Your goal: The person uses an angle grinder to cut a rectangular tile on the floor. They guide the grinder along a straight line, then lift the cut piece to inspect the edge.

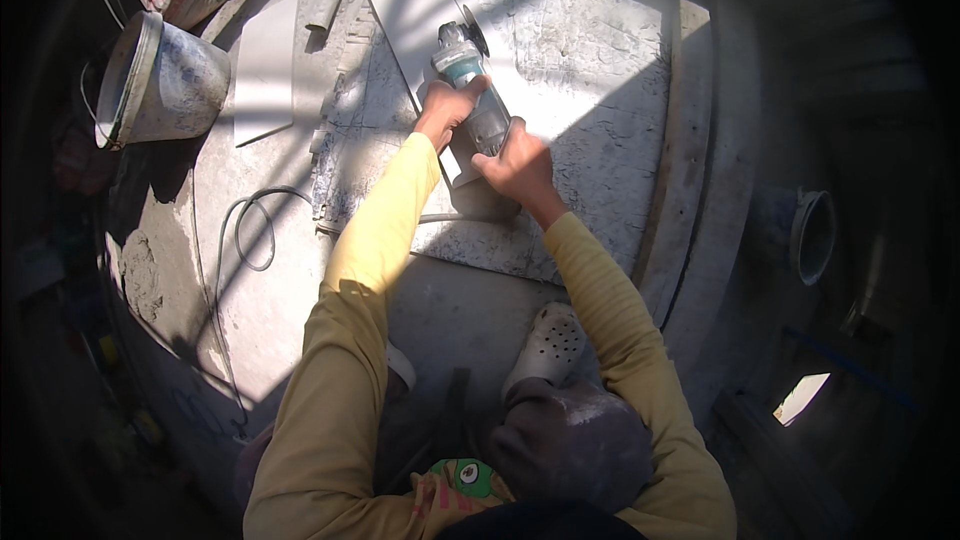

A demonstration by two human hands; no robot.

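Observation:
Both my hands are closed round an angle grinder (465, 72) with a teal and grey body. My left hand (449, 108) grips it near the head, and my right hand (519, 162) wraps its rear end. A thin dark disc (475, 31) sits on edge at the right of the grinder's head, over a pale flat tile (400, 0). Whether the disc touches the tile I cannot tell. Under the tile is a worn, paint-marked board (590, 140). The undersides of my fingers are hidden.
At the left a stained white bucket (180, 80) lies tilted, beside another pale tile piece (266, 70). A dark cord (240, 230) loops over the floor. Long wooden planks (682, 130) run along the board's right side. My clog (548, 345) rests near its front edge.

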